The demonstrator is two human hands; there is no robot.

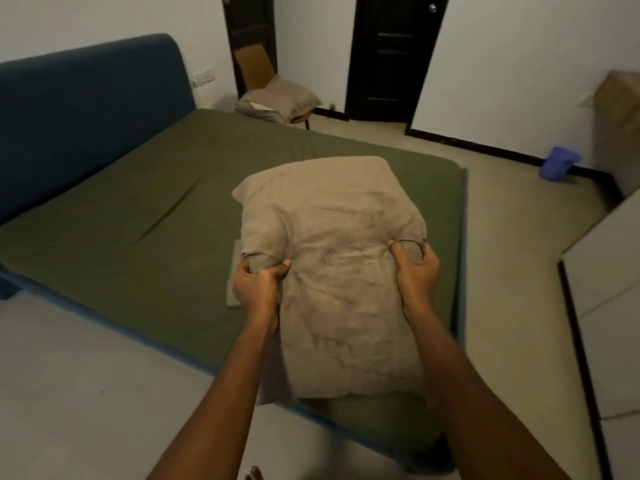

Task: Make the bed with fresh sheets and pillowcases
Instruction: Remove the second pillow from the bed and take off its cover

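Dark door (394, 64), leaning cardboard (254, 69), blue bucket (559, 164), white cabinet (609, 289)

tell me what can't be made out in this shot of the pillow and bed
Head view only.
Folded cloth on the bed: mostly covered by the pillow and left hand, kind unclear.
Chair by the door: seat hidden under a second pillow.
Blue thing on the floor: too blurred to name.

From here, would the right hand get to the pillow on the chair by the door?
Probably not. The right hand grips the beige pillow over the near corner of the bed, and the pillow on the chair sits beyond its far side, seemingly out of arm's reach.
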